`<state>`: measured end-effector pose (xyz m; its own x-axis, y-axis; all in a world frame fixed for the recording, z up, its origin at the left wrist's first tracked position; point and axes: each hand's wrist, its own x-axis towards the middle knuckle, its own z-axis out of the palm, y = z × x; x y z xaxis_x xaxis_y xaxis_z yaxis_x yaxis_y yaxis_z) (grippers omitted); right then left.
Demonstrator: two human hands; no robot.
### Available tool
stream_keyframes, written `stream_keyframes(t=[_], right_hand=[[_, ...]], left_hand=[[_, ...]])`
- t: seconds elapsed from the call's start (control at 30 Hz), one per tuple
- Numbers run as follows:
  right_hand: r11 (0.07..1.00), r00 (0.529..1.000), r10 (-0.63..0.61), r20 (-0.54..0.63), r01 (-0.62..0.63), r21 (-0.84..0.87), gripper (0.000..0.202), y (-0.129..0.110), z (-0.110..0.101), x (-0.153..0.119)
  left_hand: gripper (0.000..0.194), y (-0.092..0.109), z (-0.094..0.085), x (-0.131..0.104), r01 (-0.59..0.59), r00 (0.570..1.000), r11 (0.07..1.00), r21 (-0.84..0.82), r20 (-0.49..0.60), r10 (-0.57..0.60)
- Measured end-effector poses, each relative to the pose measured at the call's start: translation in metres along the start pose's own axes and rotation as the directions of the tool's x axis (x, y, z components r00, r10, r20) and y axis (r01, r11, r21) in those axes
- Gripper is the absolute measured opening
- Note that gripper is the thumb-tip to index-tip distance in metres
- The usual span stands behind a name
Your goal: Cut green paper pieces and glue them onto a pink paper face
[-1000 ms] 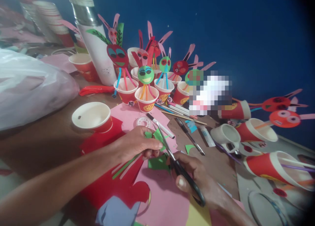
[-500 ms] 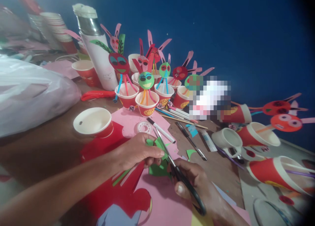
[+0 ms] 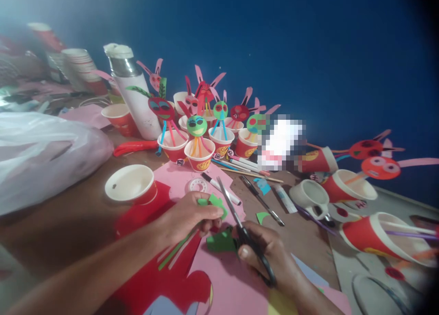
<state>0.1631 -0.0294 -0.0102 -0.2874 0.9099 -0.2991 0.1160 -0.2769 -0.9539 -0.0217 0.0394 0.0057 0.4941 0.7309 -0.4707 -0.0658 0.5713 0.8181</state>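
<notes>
My left hand (image 3: 195, 214) pinches a small green paper piece (image 3: 216, 205) over the pink and red paper. In my right hand (image 3: 262, 248) are black-handled scissors (image 3: 236, 214), their blades pointing up and away, just right of the green piece. The blades look nearly closed and apart from the paper. Below the hands, a darker green paper (image 3: 220, 242) rests on the pink sheet (image 3: 224, 283). Thin green and pale strips (image 3: 176, 251) lie on the red paper (image 3: 151, 278) beneath my left wrist.
Paper cups (image 3: 200, 155) with bug-like paper figures stand behind. An open cup (image 3: 132, 184), a white plastic bag (image 3: 51, 155) and a flask (image 3: 139, 100) are at left. Pens (image 3: 262, 200), a glue stick (image 3: 285, 199), a mug (image 3: 309, 197) and tipped cups (image 3: 377, 235) lie at right.
The scissors' blades have come away from the green paper, which my left hand still pinches. The camera view has tilted upward, showing the background objects lower.
</notes>
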Motion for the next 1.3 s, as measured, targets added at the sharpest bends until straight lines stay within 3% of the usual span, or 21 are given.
stream_keyframes(t=[0.23,0.33,0.4,0.47,0.57,0.67,0.73,0.9,1.07,1.17,1.23,1.3], right_hand=[[0.996,0.964,-0.023,-0.264,-0.002,-0.092,0.038,-0.008,-0.026,0.006],[0.953,0.950,-0.087,-0.301,-0.008,-0.303,0.034,-0.014,-0.034,0.006],[0.800,0.936,-0.160,-0.314,-0.063,-0.597,0.028,-0.019,-0.040,0.004],[0.523,0.920,-0.230,-0.317,-0.158,-0.838,0.021,-0.021,-0.045,0.003],[0.196,0.929,-0.250,-0.273,-0.228,-0.954,0.027,-0.017,-0.053,0.000],[0.041,0.945,-0.220,-0.243,-0.240,-0.970,0.038,-0.012,-0.056,-0.001],[-0.025,0.948,-0.216,-0.236,-0.247,-0.969,0.035,-0.010,-0.056,-0.002],[-0.069,0.959,-0.208,-0.194,-0.212,-0.975,0.018,-0.008,-0.053,-0.001],[-0.063,0.945,-0.271,-0.182,-0.207,-0.976,0.014,-0.007,-0.052,-0.003],[0.055,0.875,-0.462,-0.146,-0.136,-0.989,0.019,-0.014,-0.046,-0.007],[0.147,0.809,-0.582,-0.084,0.003,-0.989,0.022,-0.020,-0.037,-0.009],[0.208,0.779,-0.627,-0.010,0.155,-0.966,0.024,-0.023,-0.025,-0.009]], left_hand=[[0.016,-0.003,0.000,0.003,-0.059,0.996,0.998,0.002,-0.064,0.059],[0.014,-0.005,-0.001,0.003,-0.057,0.996,0.998,0.003,-0.069,0.057],[0.013,-0.005,-0.002,0.004,-0.051,0.996,0.999,-0.001,-0.067,0.051],[0.013,-0.006,-0.003,0.004,-0.046,0.998,0.999,-0.010,-0.053,0.045],[0.018,-0.008,-0.006,0.006,-0.029,0.999,0.997,-0.070,0.012,0.030],[0.025,-0.007,-0.007,0.007,-0.004,0.998,0.987,-0.159,0.062,0.014],[0.028,-0.004,-0.007,0.007,0.006,0.998,0.977,-0.211,0.060,0.007],[0.028,0.007,-0.008,0.004,-0.011,0.997,0.939,-0.344,0.064,0.035],[0.033,0.005,-0.007,0.003,0.006,0.997,0.931,-0.365,0.078,0.024],[0.035,-0.002,-0.004,0.004,0.039,0.992,0.938,-0.344,0.126,0.005],[0.035,-0.006,0.001,0.003,0.059,0.986,0.945,-0.321,0.166,-0.005],[0.034,-0.009,0.006,0.002,0.065,0.978,0.950,-0.304,0.208,-0.001]])
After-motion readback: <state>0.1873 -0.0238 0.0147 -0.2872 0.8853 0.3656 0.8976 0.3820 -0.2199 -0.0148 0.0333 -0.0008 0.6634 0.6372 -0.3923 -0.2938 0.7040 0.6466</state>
